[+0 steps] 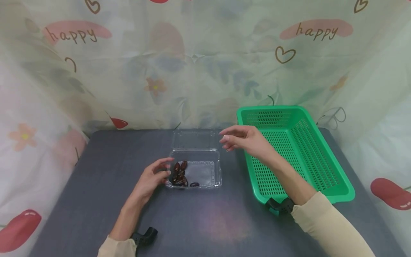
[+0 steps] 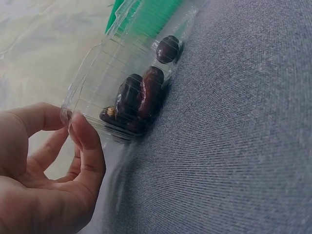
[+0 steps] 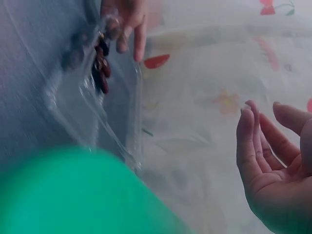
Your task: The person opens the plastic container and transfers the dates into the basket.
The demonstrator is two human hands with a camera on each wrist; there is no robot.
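Our left hand (image 1: 153,177) pinches the left rim of the see-through box (image 1: 203,173) between thumb and finger; our right hand (image 1: 246,141) holds nothing, its fingers loosely bent, raised between the box and the left rim of the green basket (image 1: 305,147).

We judge the pinch to be the weak point: the plastic looks thin, so a hard squeeze could buckle the rim, and an uneven pull could tip the box and roll its fruit. The lid (image 1: 196,140), laid back toward the bench's far edge, could flip over if the box were jerked. Our right wrist's black device (image 1: 280,206) is close by the basket's near left corner; a careless sweep might snag it and drag the basket along.

The box sits around the middle of the bench (image 1: 96,200), back from its near edge. Dark dates (image 1: 181,174) crowd its left side, too overlapped to count, with a single date (image 1: 194,184) apart by the near wall. The basket fills the bench's far right corner, its slotted floor showing past our arm.
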